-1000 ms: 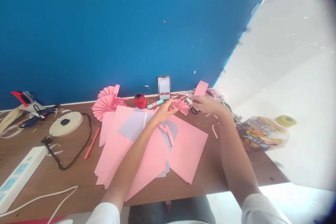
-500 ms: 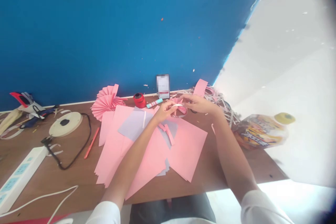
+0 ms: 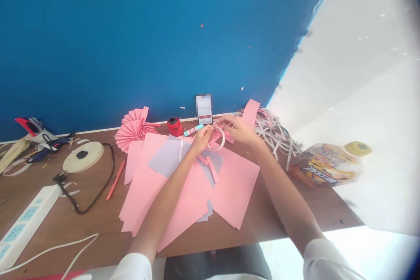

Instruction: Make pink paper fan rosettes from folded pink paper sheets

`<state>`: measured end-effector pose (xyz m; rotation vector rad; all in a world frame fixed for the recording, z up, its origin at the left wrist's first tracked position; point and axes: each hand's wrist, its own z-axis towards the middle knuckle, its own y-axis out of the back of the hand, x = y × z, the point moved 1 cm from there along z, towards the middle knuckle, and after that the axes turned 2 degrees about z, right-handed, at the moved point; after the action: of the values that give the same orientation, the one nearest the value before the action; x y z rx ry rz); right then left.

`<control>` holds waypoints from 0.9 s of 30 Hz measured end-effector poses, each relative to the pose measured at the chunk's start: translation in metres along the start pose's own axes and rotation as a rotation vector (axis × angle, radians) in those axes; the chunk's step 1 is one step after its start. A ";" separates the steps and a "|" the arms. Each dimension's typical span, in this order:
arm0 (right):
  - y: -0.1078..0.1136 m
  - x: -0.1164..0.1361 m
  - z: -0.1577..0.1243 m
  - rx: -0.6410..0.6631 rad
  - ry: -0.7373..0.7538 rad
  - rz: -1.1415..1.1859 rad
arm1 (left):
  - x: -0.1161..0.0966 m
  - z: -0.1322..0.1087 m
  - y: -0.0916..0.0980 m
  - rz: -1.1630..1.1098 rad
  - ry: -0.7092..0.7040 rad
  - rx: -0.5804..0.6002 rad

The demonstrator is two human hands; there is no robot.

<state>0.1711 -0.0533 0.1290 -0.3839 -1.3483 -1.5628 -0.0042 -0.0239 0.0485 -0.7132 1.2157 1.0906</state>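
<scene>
My left hand [image 3: 201, 139] is closed on the left rim of a white-edged roll of tape [image 3: 223, 140], which stands with its round opening facing me. Just beyond the roll, my right hand [image 3: 239, 129] is held with bent fingers apart, close to the top of the tape; I see nothing gripped in it. A folded pink paper fan [image 3: 229, 136] lies partly hidden behind the roll. Below both hands are sheets of pink paper [image 3: 234, 183], a grey-purple sheet [image 3: 164, 157] and a narrow folded pink strip [image 3: 212, 169].
Pink pleated fans [image 3: 133, 131], a red round container [image 3: 175, 127], a glue stick [image 3: 193, 130] and a phone [image 3: 204, 109] line the wall. Shredded paper [image 3: 274, 133] and a bottle [image 3: 324, 164] are on the right. A red pen [image 3: 115, 180], cable reel [image 3: 82, 157] and power strip [image 3: 28, 227] lie left.
The tape roll has turned from edge-on to show its open ring, and sits slightly left. My right hand has shifted a little left, uncovering more of the pink fan behind.
</scene>
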 end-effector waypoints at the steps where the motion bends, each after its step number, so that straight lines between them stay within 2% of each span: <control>1: -0.004 -0.001 0.001 -0.038 -0.022 0.021 | 0.001 0.000 -0.001 -0.010 0.014 -0.003; 7: -0.030 0.000 0.005 -0.132 -0.018 -0.005 | 0.010 0.000 -0.003 -0.069 0.028 -0.039; 11: -0.039 -0.002 0.007 -0.180 -0.004 -0.074 | 0.019 0.001 0.000 -0.090 0.039 -0.078; 16: -0.037 -0.006 0.007 -0.132 0.047 -0.086 | 0.018 -0.001 -0.003 -0.094 0.031 -0.074; 22: -0.034 -0.007 0.007 -0.178 0.055 -0.135 | 0.011 -0.004 -0.007 -0.092 0.031 -0.110; 27: -0.030 -0.009 0.007 -0.294 0.022 -0.120 | 0.014 -0.006 -0.008 -0.059 0.028 -0.134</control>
<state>0.1480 -0.0469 0.1075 -0.4704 -1.1433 -1.8679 0.0005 -0.0280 0.0330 -0.8634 1.1460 1.1239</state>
